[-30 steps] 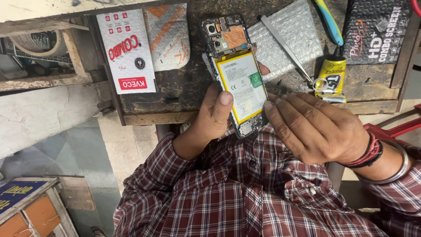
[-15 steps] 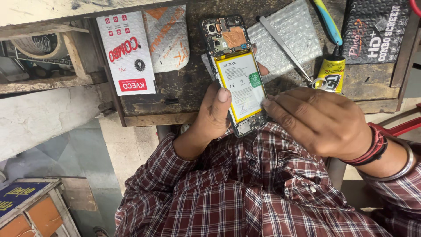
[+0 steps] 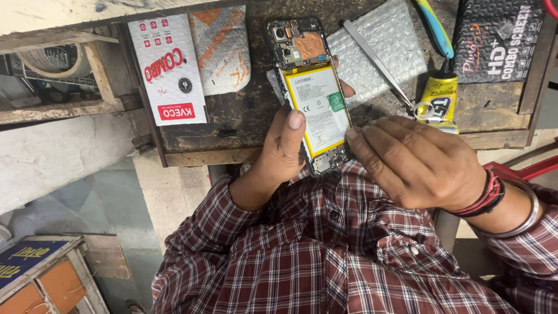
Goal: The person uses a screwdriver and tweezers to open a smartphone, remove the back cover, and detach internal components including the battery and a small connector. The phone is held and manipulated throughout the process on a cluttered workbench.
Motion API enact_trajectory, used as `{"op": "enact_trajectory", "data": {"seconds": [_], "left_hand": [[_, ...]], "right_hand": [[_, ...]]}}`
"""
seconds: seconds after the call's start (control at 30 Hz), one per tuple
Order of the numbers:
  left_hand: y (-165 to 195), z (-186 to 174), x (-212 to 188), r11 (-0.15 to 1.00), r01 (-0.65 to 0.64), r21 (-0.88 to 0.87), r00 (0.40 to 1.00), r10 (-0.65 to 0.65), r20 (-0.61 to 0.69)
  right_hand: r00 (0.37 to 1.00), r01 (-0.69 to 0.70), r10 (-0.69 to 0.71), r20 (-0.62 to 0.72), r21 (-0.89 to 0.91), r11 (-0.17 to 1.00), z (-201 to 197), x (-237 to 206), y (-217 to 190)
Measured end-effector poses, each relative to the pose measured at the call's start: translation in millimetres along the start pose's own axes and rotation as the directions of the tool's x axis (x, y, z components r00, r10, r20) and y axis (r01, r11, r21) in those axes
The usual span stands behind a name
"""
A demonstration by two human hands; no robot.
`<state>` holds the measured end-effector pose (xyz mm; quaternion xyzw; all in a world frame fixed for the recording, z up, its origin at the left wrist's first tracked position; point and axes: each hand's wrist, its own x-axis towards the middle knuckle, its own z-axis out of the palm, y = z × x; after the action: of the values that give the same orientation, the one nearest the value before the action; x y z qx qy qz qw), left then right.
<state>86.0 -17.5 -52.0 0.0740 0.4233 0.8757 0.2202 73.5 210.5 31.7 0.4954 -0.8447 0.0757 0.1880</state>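
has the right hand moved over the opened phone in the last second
Barely. The right hand has its fingertips at the opened phone, below the yellow glue tube, much as before.

— What packaging lies on the desk (image 3: 244, 116)?

— At the left, a flat white carton (image 3: 167, 68) with red print and a red band near its lower end. Just beside it, touching, a rounded white sleeve (image 3: 222, 49) with an orange corner.

— And to the right?

— A silvery bubble-wrap pouch (image 3: 381, 49) lies beside the opened phone. Far right, a black box (image 3: 500, 40) with white and pink lettering. Between them stands a small yellow glue tube (image 3: 437, 99) with black print.

— Any labels?

— The phone's battery (image 3: 318, 104) carries a white label edged in yellow, with a small green sticker (image 3: 336, 102).
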Motion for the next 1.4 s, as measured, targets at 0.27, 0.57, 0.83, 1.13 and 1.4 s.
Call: {"op": "enact_trajectory", "data": {"seconds": [0.27,0.57,0.83,1.13,1.4], "left_hand": [[-0.2,-0.8,-0.5,1.000,0.011,0.029,1.000,-0.011,0.005],[1.7,0.6,2.1,1.000,0.005,0.025,1.000,-0.005,0.025],[0.6,0.5,0.7,0.999,0.004,0.032,1.000,-0.004,0.009],[-4.3,-1.1,-1.2,1.000,0.012,0.001,1.000,-0.012,-0.023],[-4.6,-1.1,-0.4,1.000,0.023,-0.007,0.999,-0.023,-0.022]], "right_hand": [[1.000,0.018,-0.018,-0.022,-0.029,0.999,3.5,0.9,1.6],[0.960,-0.268,0.278,0.023,0.345,0.899,-6.9,7.2,-5.8],[0.987,-0.149,0.159,-0.032,0.210,0.966,-9.8,16.6,-5.8],[1.000,-0.003,0.003,-0.017,-0.006,1.000,-12.5,22.8,-5.8],[0.999,0.030,-0.030,-0.011,-0.039,0.999,-10.8,20.0,-5.7]]}}
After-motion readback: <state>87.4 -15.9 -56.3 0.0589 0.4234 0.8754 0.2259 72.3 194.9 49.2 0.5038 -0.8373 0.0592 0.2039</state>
